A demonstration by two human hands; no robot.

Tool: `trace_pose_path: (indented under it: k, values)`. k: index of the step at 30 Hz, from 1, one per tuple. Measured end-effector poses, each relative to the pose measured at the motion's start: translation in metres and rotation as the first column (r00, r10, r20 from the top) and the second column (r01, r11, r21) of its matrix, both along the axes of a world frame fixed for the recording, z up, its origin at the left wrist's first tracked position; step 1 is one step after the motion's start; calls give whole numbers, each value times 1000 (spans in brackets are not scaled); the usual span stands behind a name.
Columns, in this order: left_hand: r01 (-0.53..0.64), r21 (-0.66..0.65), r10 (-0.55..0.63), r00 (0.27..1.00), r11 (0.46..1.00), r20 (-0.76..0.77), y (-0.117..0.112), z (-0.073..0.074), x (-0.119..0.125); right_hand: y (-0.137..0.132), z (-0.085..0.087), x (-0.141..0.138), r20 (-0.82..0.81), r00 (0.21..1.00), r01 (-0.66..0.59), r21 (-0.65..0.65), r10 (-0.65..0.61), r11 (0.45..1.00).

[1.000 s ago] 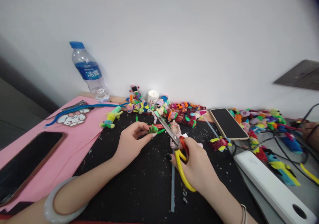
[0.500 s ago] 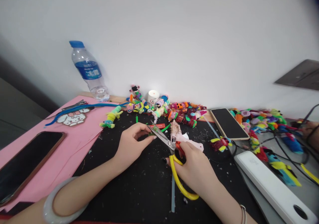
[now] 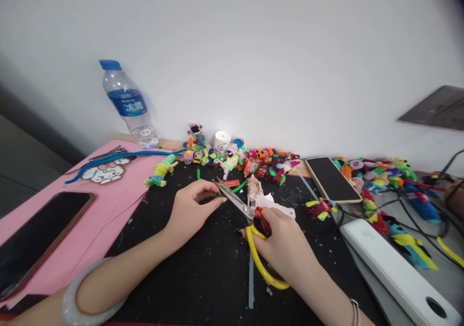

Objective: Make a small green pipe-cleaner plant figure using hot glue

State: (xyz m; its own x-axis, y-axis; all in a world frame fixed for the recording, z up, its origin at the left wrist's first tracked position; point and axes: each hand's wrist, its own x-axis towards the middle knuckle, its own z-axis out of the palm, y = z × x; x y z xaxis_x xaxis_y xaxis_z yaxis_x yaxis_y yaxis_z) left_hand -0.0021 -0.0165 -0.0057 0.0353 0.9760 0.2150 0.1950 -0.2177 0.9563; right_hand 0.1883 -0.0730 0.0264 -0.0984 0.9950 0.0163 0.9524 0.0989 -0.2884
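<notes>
My right hand [image 3: 277,236] grips a pair of scissors [image 3: 239,205] by the handles, which show yellow and red. Their blades point up and left, reaching the fingertips of my left hand [image 3: 195,207]. That hand is closed in a pinch on a small green piece of pipe cleaner [image 3: 219,195], mostly hidden by the fingers and blades. Just beyond the blades lie a green strip [image 3: 239,187] and a red label-like piece [image 3: 232,183]. A pale pink glue gun [image 3: 268,201] with a stained nozzle lies behind my right hand. One translucent glue stick [image 3: 251,280] lies below the scissors.
Several colourful pipe-cleaner figures [image 3: 266,164] line the wall, around a white cup-like container [image 3: 222,140]. A water bottle [image 3: 128,104] leans at left, near blue pipe cleaners [image 3: 123,158] and a dark phone [image 3: 47,239]. Rightward lie another phone [image 3: 333,180], a white power bank [image 3: 398,270] and black cables [image 3: 409,215].
The scissor blades look slightly closer together at the green piece. Both hands have stayed almost in place, and the view has shifted a little.
</notes>
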Motion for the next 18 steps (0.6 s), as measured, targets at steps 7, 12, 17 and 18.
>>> trace_pose_path:
  k: [7,12,17,18]
  values:
    - [-8,-5,8,1000,1000,7,0,2,1,1,-1,-1,5,1000,15,-27,-15,1000]
    - [-18,1,18,1000,1000,-5,0,4,0,1,3,1,-51,998,44,40,-42,998]
    - [-19,36,19,1000,999,9,-1,4,1,2,7,4,-116,987,124,92,-114,988]
    - [-20,45,19,1000,999,10,-2,5,1,2,7,4,-106,988,123,98,-112,988]
